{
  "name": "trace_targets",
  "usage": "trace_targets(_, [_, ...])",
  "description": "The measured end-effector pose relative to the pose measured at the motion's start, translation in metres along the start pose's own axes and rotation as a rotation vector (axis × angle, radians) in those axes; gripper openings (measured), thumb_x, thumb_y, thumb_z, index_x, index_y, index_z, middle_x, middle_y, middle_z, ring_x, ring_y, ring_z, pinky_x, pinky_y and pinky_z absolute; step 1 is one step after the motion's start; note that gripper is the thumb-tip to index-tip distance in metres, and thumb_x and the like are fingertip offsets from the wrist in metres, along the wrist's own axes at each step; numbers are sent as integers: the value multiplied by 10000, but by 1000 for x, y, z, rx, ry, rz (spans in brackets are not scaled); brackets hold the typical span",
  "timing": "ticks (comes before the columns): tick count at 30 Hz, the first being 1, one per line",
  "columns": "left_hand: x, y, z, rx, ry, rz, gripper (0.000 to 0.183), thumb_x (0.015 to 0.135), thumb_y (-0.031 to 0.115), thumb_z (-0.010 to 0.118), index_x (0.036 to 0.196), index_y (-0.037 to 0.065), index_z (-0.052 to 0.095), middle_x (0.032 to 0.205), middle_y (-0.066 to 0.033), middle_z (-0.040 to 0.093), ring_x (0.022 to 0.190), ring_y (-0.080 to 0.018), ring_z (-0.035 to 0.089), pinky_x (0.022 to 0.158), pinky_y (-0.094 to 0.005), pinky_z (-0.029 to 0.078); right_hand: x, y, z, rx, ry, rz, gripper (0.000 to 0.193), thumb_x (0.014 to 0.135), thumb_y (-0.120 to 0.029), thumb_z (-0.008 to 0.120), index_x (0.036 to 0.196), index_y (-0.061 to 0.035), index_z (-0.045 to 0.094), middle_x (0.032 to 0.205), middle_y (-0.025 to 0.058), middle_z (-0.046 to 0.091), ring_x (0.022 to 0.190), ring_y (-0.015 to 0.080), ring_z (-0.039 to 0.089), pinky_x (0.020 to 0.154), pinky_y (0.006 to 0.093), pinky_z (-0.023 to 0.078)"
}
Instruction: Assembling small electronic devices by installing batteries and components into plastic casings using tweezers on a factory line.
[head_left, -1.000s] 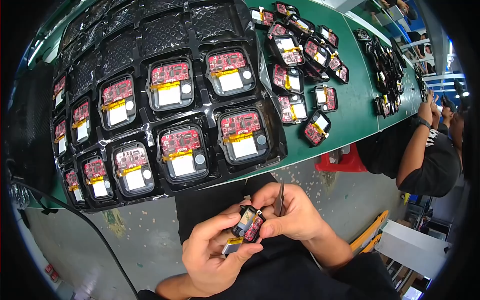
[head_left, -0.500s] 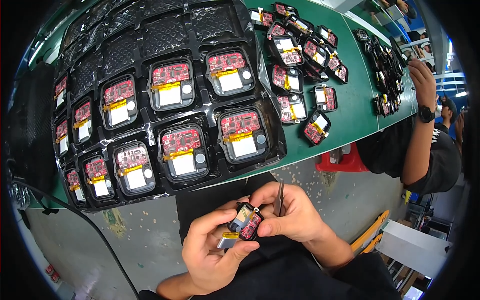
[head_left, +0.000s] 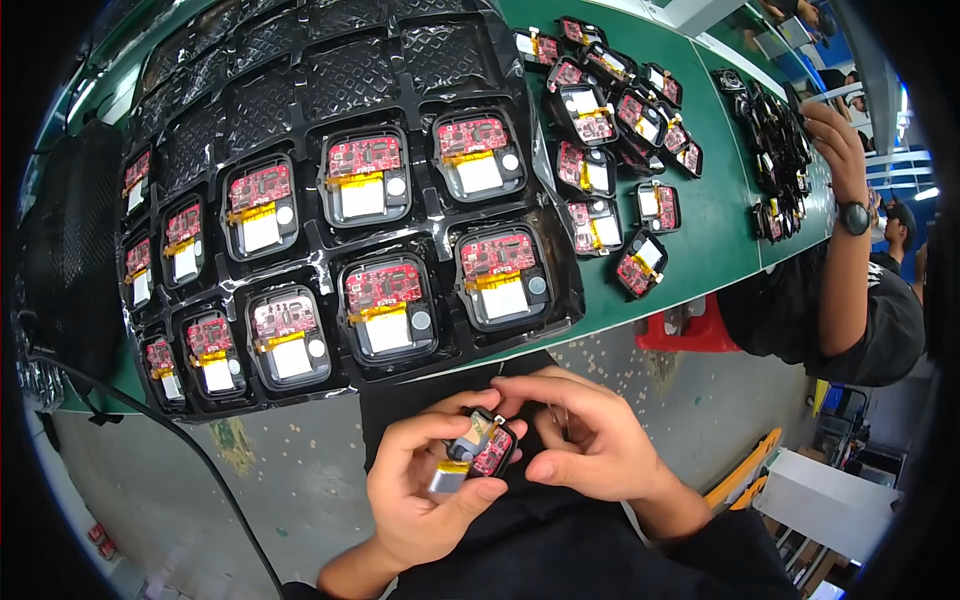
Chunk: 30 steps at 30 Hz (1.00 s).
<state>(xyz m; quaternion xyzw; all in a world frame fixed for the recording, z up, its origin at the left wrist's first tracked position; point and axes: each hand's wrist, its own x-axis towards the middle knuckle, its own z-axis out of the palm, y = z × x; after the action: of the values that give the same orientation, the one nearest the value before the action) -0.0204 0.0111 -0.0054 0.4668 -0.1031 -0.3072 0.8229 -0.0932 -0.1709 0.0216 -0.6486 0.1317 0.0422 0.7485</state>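
Note:
My left hand (head_left: 415, 500) grips a small black device housing (head_left: 510, 440) above my lap, thumb at its lower edge and fingers behind it. Inside the housing is a red circuit board (head_left: 492, 455). A silver battery (head_left: 449, 478) with yellow tape hangs out of the housing, beside my left thumb. My right hand (head_left: 600, 440) is at the housing's right side, its index finger reaching toward the upper edge and its thumb apart from it. Thin dark tweezers (head_left: 567, 422) sit in its curled fingers, mostly hidden.
On the green table (head_left: 715, 215), a black moulded tray (head_left: 300, 255) holds several housings with red boards and white batteries. Loose housings (head_left: 640, 115) are heaped right of it, with another dark pile (head_left: 775, 150) beyond. A co-worker's arm (head_left: 845, 250) reaches there. A red stool (head_left: 690, 330) stands below.
My right thumb has come away from the housing, and the tweezers have tipped down into my right fingers. My left hand still holds the housing. The view has shifted slightly.

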Motion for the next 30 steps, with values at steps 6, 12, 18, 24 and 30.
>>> trace_targets(6, [1, 14, -16, 77, -91, -97, 549, 1023, 93, 588, 1501, -58, 364, 1368, -330, 577, 938, -278, 713, 689, -328, 604, -12, -34, -8, -604, -40, -167, 493, 941, -34, 690, 1418, 10, 574, 1160, 124, 566, 725, 184, 590, 698, 272, 515])
trace_targets(12, [1, 22, -5, 233, -86, -243, 592, 988, -72, 552, 1534, -49, 324, 1378, -303, 587, 844, -162, 684, 616, -232, 562, -7, -44, -11, -1013, -48, -416, 305, 787, -59, 747, 1090, -26, 744, 921, 43, 691, 654, 175, 630, 548, 292, 527])
trace_targets(18, [-3, 18, 1, 297, -36, -174, 604, 970, -102, 571, 1525, -36, 340, 1392, -293, 580, 883, -177, 708, 604, -243, 587, -5, -48, -11, -1300, -48, -515, 297, 727, -94, 729, 1019, -39, 751, 918, 19, 680, 617, 108, 570, 487, 239, 442])
trace_targets(24, [-3, 12, 0, 487, -31, -65, 585, 970, -98, 579, 1509, -46, 354, 1371, -289, 599, 844, -166, 709, 634, -255, 603, -7, -49, -4, -1383, -4, -503, 309, 731, -98, 735, 1034, -39, 746, 900, 15, 670, 610, 114, 560, 479, 246, 431])
trace_targets(30, [-1, 13, -2, 446, -50, -82, 575, 967, -103, 583, 1499, -56, 370, 1350, -294, 611, 839, -165, 708, 663, -260, 610, 1, -39, -18, -1134, -33, -399, 253, 776, -65, 767, 1027, -54, 734, 902, 30, 680, 625, 166, 612, 504, 297, 486])
